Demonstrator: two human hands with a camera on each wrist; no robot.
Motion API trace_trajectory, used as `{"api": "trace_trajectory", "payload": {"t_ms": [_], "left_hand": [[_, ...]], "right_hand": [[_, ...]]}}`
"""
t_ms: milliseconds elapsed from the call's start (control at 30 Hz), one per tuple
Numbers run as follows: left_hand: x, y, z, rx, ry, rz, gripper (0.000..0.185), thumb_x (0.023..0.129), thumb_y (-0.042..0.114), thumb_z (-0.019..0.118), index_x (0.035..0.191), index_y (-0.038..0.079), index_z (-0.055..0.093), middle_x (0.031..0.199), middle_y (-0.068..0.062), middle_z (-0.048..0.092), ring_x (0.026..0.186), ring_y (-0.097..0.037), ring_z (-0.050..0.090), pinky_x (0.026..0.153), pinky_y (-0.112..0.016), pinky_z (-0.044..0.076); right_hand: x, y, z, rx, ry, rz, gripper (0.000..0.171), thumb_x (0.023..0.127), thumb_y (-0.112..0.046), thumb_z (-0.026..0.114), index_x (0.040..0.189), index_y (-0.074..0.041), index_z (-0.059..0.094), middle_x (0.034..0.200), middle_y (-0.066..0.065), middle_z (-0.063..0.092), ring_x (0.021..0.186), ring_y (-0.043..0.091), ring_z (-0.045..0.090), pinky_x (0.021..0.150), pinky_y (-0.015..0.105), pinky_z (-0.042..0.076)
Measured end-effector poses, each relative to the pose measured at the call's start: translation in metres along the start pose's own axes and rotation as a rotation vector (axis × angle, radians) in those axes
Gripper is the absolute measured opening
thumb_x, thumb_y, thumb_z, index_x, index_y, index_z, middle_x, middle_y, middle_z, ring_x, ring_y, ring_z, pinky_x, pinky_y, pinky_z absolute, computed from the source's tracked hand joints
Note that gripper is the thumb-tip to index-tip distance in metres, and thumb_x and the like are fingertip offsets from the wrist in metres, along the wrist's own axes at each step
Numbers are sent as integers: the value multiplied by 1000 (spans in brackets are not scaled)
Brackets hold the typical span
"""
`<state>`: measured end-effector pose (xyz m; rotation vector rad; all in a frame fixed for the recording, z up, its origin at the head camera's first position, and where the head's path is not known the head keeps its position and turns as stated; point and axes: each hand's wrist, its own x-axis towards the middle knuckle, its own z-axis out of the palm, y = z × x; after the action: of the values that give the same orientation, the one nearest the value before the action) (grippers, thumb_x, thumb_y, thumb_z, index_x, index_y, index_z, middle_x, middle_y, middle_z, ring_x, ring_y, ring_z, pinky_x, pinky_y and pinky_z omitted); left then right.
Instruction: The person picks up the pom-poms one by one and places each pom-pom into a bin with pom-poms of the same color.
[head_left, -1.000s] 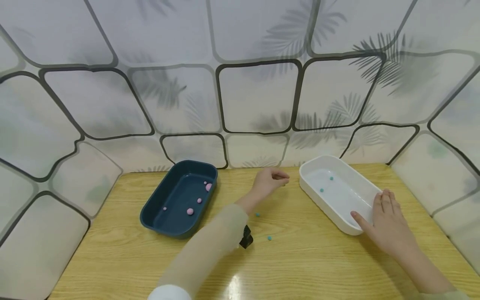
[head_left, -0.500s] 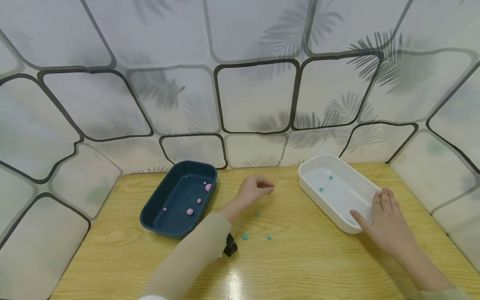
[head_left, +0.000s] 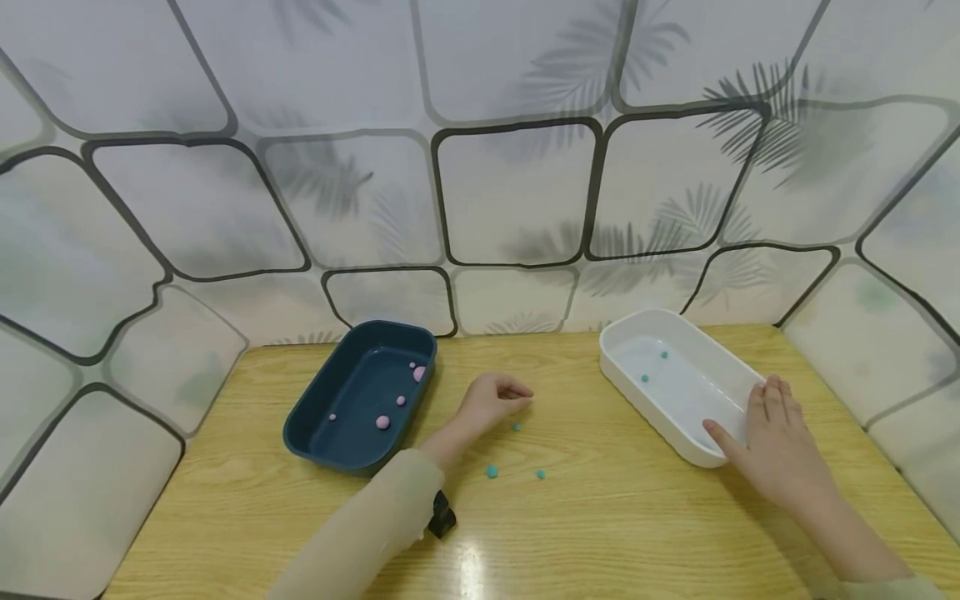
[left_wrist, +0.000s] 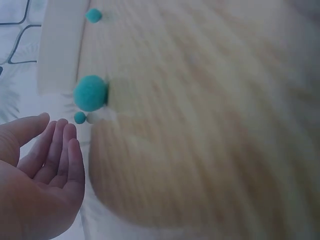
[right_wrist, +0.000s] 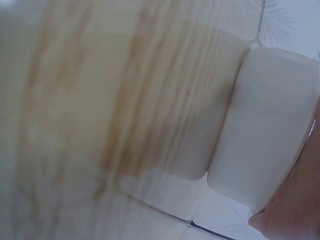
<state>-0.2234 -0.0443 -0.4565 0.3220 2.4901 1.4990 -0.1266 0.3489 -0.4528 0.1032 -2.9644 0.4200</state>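
Observation:
My left hand hovers low over the wooden table between the two trays, fingers loosely curled and holding nothing. The left wrist view shows its empty palm and relaxed fingers. Three small teal balls lie loose just in front of it: one by the fingertips, two more nearer me. My right hand rests on the near end of the white tray, fingers straight over the rim, thumb along the outer wall. Two teal balls lie inside that tray.
A dark blue tray holding several pink balls sits left of my left hand. A small black device hangs under my left wrist. A patterned panel wall closes off the table's back and sides.
My left hand has drawn back from near the white tray's left end, leftward and toward me, to the loose teal balls. The right hand has stayed on the tray.

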Motion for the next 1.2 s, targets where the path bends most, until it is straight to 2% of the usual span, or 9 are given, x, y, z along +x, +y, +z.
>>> {"api": "trace_trajectory", "payload": {"t_ms": [267,633,900,1200], "left_hand": [[-8,-8,-4,40,2,31,12,97,10,78,106,3,83,101,-13,81,87,-16,73,77,-22,59],[-15,-20,-11,23,-70,90,15,97,7,78,110,2,81,104,-14,80,90,-15,73,78,-20,59],[-18,-26,-15,7,-131,133,19,93,2,80,112,-1,80,103,-16,80,87,-10,71,76,-16,59],[-21,-23,-15,92,-151,181,21,92,-1,80,113,-1,80,103,-14,79,89,-13,71,77,-15,57]], "right_hand": [[0,0,0,0,-6,0,102,111,-53,44,150,34,10,161,54,-2,155,66,-2,131,69,-3],[0,0,0,-1,-16,6,102,111,-54,44,151,34,9,161,54,-2,156,66,-4,131,69,-4],[1,1,1,-2,-14,2,102,111,-54,44,151,33,9,161,54,-1,156,65,-4,131,68,-5],[0,0,0,-4,-12,-4,102,111,-53,44,150,34,10,161,54,-3,155,66,-3,131,67,-6]]}}
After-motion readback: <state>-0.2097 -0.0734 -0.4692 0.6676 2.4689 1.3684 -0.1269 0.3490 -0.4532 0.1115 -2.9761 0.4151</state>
